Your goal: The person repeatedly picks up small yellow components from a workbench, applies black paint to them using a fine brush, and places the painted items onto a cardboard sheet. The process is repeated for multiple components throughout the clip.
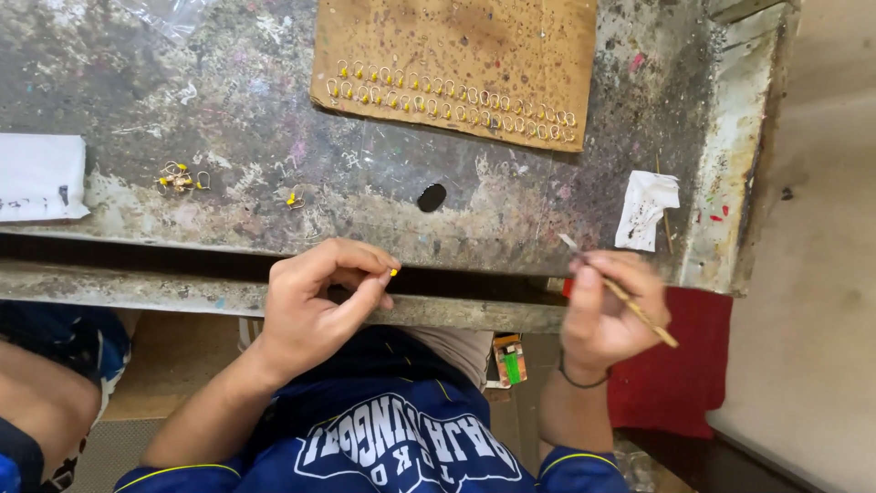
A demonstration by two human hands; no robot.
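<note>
White cloth (pixel 41 176) cut off at the left edge.

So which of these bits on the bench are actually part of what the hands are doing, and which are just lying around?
In use:
- yellow-tipped hook, pinched in the left hand
- thin stick, in the right hand
- cardboard sheet with rows of yellow-tipped hooks
- loose hooks on the bench

Lying about:
- smudged paper scrap
- white paper
- red cloth
</note>
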